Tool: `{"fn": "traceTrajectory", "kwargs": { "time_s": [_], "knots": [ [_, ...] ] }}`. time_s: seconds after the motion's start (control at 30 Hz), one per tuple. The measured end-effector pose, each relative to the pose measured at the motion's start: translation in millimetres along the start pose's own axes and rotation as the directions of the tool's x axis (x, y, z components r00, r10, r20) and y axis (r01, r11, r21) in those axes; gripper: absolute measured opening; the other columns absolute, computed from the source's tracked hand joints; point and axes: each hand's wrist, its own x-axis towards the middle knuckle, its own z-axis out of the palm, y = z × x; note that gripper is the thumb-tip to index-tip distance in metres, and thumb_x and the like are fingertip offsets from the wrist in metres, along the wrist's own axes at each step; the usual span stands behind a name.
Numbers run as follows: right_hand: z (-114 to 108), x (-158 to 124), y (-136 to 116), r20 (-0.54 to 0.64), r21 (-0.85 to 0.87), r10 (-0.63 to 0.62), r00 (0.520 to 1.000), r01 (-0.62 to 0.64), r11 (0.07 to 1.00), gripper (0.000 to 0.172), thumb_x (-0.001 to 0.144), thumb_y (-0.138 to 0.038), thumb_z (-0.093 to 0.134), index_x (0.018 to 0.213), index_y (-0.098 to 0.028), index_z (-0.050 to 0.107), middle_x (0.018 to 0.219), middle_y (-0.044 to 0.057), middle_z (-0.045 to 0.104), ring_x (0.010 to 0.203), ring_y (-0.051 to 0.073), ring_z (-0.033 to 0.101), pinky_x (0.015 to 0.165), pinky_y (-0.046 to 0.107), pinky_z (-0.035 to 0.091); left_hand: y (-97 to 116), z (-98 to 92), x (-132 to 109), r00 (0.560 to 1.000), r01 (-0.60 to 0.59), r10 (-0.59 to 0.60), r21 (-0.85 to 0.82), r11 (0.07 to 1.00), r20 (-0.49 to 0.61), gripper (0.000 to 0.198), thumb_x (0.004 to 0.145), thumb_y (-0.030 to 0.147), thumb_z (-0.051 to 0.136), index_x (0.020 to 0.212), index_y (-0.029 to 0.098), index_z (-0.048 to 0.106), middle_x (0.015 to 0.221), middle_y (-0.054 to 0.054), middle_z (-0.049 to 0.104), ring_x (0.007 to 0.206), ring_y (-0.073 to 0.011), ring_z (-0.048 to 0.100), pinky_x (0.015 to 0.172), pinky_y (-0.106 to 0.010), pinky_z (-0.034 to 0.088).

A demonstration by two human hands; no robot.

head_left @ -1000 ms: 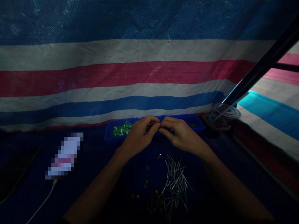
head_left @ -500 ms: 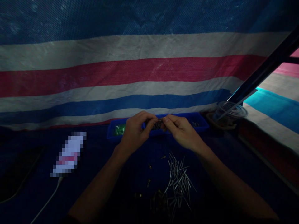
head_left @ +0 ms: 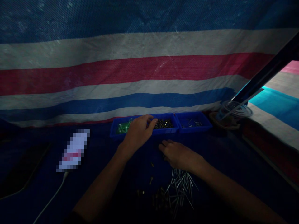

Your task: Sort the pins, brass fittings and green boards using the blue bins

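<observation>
My left hand (head_left: 141,129) hovers over the front of a blue tray (head_left: 116,135), thumb and forefinger tips close together. Whatever they hold, if anything, is too small and dark to make out. Lower and to the right, my right hand (head_left: 178,154) is at the dark blue table top, palm down with its fingers curled; what is under the fingertips is hidden. Just in front of its wrist lies a loose pile of thin metal rods (head_left: 181,183). Small brass-coloured pieces (head_left: 151,180) lie scattered left of the rods, with a dim heap (head_left: 160,199) nearer me.
The tray holds a green packet (head_left: 123,127) and many small metal parts (head_left: 164,123). Beside it, another blue tray (head_left: 193,128) has a few thin pieces. A clear plastic cup (head_left: 234,110) stands right; a phone (head_left: 74,151) with a cable (head_left: 53,194) lies left. Striped sheeting (head_left: 140,71) hangs behind.
My hands were together, pinching above the tray. My right hand has come away, down and toward me to the table top; my left stays near the tray. The view has shifted slightly.
</observation>
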Motion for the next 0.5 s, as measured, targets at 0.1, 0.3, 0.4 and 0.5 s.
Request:
{"fn": "traceTrajectory", "kwargs": {
  "time_s": [0.1, 0.3, 0.4, 0.5],
  "knots": [
    [15.4, 4.1, -1.1, -0.054, -0.014, -0.062, 0.997, 0.061, 0.998, 0.033, 0.069, 0.003, 0.05, 0.096, -0.011, 0.061, 0.096, 0.012, 0.062, 0.089, 0.02, 0.059, 0.076, 0.032, 0.045, -1.9, 4.6, 0.6, 0.999, -0.039, 0.038, -0.025, 0.999, -0.015, 0.031, 0.09, 0.037, 0.047, 0.102, 0.014, 0.066, 0.091, -0.009, 0.071, 0.081, -0.0201, 0.064, 0.077, -0.036, 0.049],
    [-5.6, 9.8, 9.8, -0.2, 0.243, -0.064, 0.978, 0.112, 0.964, 0.03, 0.08, -0.002, 0.045, 0.101, -0.013, 0.063, 0.1, 0.01, 0.063, 0.089, 0.016, 0.059, 0.078, 0.03, 0.047, 3.1, 7.3, 0.6, 0.996, -0.087, 0.083, -0.151, 0.985, -0.031, 0.024, 0.088, 0.029, 0.05, 0.099, 0.015, 0.066, 0.089, -0.007, 0.071, 0.08, -0.0183, 0.064, 0.075, -0.033, 0.05],
    [-27.5, 6.7, 12.5, -0.417, 0.457, 0.042, 0.908, 0.169, 0.874, 0.019, 0.086, -0.013, 0.048, 0.092, -0.017, 0.065, 0.092, 0.005, 0.065, 0.086, 0.014, 0.061, 0.078, 0.03, 0.049, 7.8, 4.5, -0.7, 0.995, -0.093, 0.077, -0.279, 0.956, -0.068, 0.022, 0.089, 0.027, 0.048, 0.099, 0.016, 0.065, 0.089, -0.005, 0.07, 0.079, -0.0163, 0.064, 0.072, -0.03, 0.05],
    [-42.9, 2.4, 11.5, -0.544, 0.679, 0.261, 0.798, 0.235, 0.695, 0.011, 0.084, -0.024, 0.057, 0.089, -0.017, 0.064, 0.084, 0.003, 0.069, 0.077, 0.013, 0.065, 0.071, 0.03, 0.053, 13.0, 3.5, -3.2, 0.997, -0.082, 0.069, -0.411, 0.908, -0.047, 0.023, 0.091, 0.025, 0.044, 0.099, 0.017, 0.064, 0.084, -0.003, 0.07, 0.073, -0.0142, 0.063, 0.067, -0.028, 0.049]
  ]
}}
